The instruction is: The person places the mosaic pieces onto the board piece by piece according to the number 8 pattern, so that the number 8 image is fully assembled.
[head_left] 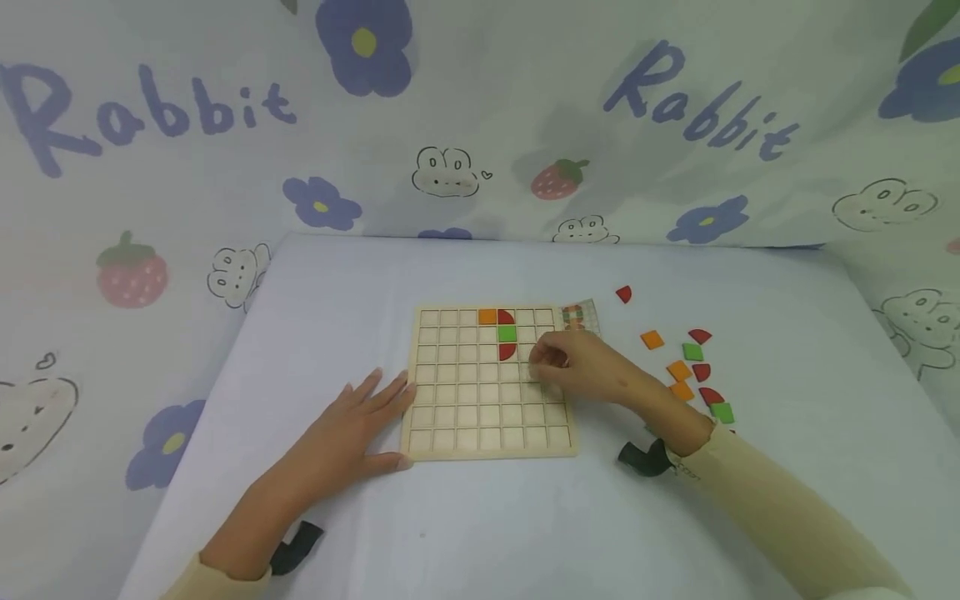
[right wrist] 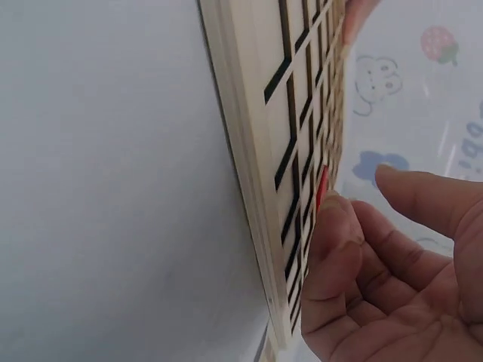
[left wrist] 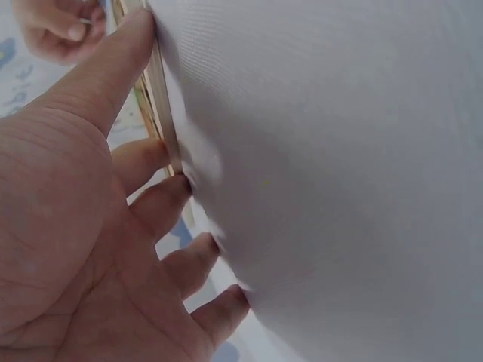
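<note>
A square wooden grid board (head_left: pixel 453 454) lies on the white table. In its upper rows sit an orange square tile (head_left: pixel 488 317), a red quarter-circle tile (head_left: pixel 506 317), a green square tile (head_left: pixel 507 333) and a lower red quarter-circle tile (head_left: pixel 507 352). My left hand (head_left: pixel 348 437) rests with spread fingers against the board's left edge. Over the right columns is my right hand (head_left: pixel 581 364), fingers bent and thumb apart from them in the right wrist view. A bit of red tile (right wrist: pixel 322 188) shows beyond those fingertips, and no tile is visible between thumb and fingers.
Loose orange, green and red tiles, among them a green square (head_left: pixel 722 412), lie scattered right of the board, partly behind the right forearm. A small pattern card (head_left: pixel 588 315) sticks out by the board's upper right corner. Printed cloth (head_left: pixel 480 100) hangs behind the table.
</note>
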Motion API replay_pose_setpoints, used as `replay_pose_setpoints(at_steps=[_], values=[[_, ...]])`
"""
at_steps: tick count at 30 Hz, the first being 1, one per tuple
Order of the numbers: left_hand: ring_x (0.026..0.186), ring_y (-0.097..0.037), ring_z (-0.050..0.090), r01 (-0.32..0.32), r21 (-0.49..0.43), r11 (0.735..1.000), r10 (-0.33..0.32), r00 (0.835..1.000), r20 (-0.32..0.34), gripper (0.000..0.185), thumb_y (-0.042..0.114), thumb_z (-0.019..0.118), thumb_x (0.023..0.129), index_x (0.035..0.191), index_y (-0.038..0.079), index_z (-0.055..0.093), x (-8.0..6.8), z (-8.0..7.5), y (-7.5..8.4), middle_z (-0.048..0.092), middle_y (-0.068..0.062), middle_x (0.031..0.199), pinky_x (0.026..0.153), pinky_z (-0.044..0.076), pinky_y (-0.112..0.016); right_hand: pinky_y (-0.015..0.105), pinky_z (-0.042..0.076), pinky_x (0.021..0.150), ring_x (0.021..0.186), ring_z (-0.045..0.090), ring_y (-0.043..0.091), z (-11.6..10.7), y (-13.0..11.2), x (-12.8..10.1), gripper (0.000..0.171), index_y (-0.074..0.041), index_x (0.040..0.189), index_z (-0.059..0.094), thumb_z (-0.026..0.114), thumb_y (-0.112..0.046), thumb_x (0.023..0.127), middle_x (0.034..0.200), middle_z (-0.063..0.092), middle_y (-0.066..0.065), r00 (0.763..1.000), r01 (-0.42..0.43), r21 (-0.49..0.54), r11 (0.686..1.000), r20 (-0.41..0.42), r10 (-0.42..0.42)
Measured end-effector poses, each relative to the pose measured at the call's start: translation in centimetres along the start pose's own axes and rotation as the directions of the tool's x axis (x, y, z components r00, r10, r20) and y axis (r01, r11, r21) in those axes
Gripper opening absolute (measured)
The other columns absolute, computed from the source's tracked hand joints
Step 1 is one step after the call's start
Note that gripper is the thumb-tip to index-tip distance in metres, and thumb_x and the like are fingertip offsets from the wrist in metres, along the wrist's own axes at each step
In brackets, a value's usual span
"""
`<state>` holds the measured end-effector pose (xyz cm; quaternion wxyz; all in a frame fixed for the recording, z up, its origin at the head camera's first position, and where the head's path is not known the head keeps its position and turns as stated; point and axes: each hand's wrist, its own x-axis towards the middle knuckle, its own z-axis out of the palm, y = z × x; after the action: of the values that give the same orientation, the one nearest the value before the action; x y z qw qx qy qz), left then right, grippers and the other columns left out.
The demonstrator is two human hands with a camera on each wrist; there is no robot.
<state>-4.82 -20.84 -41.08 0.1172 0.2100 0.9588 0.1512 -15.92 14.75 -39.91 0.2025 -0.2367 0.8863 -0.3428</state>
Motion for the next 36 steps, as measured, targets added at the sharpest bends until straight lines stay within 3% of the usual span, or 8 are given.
replay_pose_setpoints(at_steps=[5,11,20,29,36], values=[[0.158,-0.039,0.018,0.007,-0.015,1.000,-0.007,1.000,-0.005,0.095,0.048,0.083,0.086,0.162,0.013,0.040,-0.5,0.2,-0.1,0.028,-0.002,0.171,0.124,0.020,-0.063,0.033,0.057,0.081,0.091,0.062,0.015,-1.0,1.4,-3.2,0.013,-0.013,0.110,0.073,0.073,-0.022,0.100,0.095,0.068,-0.006,0.997,-0.017,-0.041,0.999,-0.081,0.014],[0.157,-0.040,0.019,-0.012,-0.017,1.000,0.012,1.000,-0.022,0.094,0.049,0.082,0.087,0.162,0.013,0.040,-0.6,0.2,-0.1,0.028,-0.002,0.171,0.124,0.020,-0.063,0.034,0.057,0.077,0.091,0.062,0.016,-1.7,3.8,-6.6,0.020,-0.008,0.114,0.073,0.074,-0.017,0.097,0.098,0.069,-0.004,0.984,-0.060,-0.178,0.982,-0.176,0.028],[0.157,-0.041,0.019,-0.021,-0.021,1.000,0.020,0.999,-0.030,0.092,0.048,0.082,0.088,0.162,0.011,0.041,-0.6,0.0,-0.1,0.029,-0.003,0.170,0.124,0.020,-0.064,0.038,0.059,0.075,0.092,0.062,0.022,-3.6,6.2,-11.2,0.031,-0.003,0.118,0.071,0.079,-0.020,0.094,0.102,0.068,0.003,0.957,-0.238,-0.233,0.943,-0.224,0.186],[0.157,-0.041,0.019,-0.019,-0.006,1.000,0.019,0.999,-0.026,0.091,0.047,0.082,0.088,0.162,0.011,0.041,-0.6,0.0,0.0,0.028,-0.003,0.171,0.124,0.020,-0.064,0.028,0.048,0.058,0.080,0.053,0.021,-4.3,8.0,-13.2,0.030,0.002,0.111,0.068,0.080,-0.018,0.092,0.084,0.056,0.002,0.943,-0.290,-0.257,0.922,-0.243,0.229],[0.157,-0.040,0.018,-0.014,-0.017,1.000,0.014,1.000,-0.018,0.091,0.046,0.082,0.088,0.162,0.011,0.040,-0.7,-0.2,0.1,0.027,-0.002,0.171,0.124,0.019,-0.063,0.035,0.055,0.066,0.083,0.056,0.024,-4.0,8.6,-13.4,0.034,0.006,0.116,0.065,0.078,-0.015,0.093,0.091,0.062,0.007,0.930,-0.330,-0.245,0.912,-0.250,0.269]])
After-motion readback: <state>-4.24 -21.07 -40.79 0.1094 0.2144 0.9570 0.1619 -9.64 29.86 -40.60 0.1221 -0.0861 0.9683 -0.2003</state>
